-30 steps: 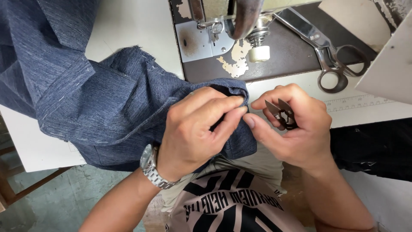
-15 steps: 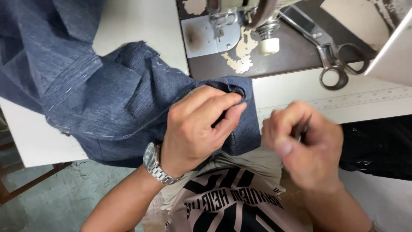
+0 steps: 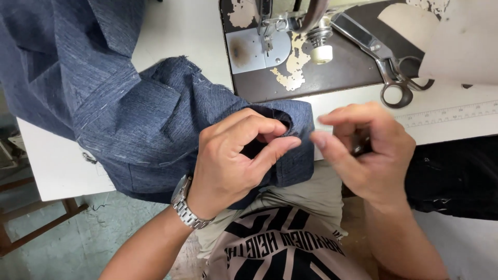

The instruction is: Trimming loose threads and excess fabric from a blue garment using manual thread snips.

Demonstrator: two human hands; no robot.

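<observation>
A dark blue striped garment (image 3: 129, 109) lies over the white table and hangs onto my lap. My left hand (image 3: 236, 161), with a metal watch (image 3: 188, 207) on the wrist, pinches the garment's folded edge between thumb and fingers. My right hand (image 3: 368, 150) is just right of that edge, its thumb and forefinger closed together near the cloth. A small dark thread snip (image 3: 359, 146) is tucked in its palm, mostly hidden by the fingers.
A sewing machine's metal plate and presser foot (image 3: 264, 46) sit on a worn dark bed behind the hands. Large metal shears (image 3: 386, 65) lie at the right, by a pale sheet (image 3: 461, 46) and a ruler strip (image 3: 451, 111). Black cloth (image 3: 456, 176) lies right.
My right hand pulled away from the garment edge to the right, closing over the snip, and now its fingertips are back near the edge. My left hand kept its grip.
</observation>
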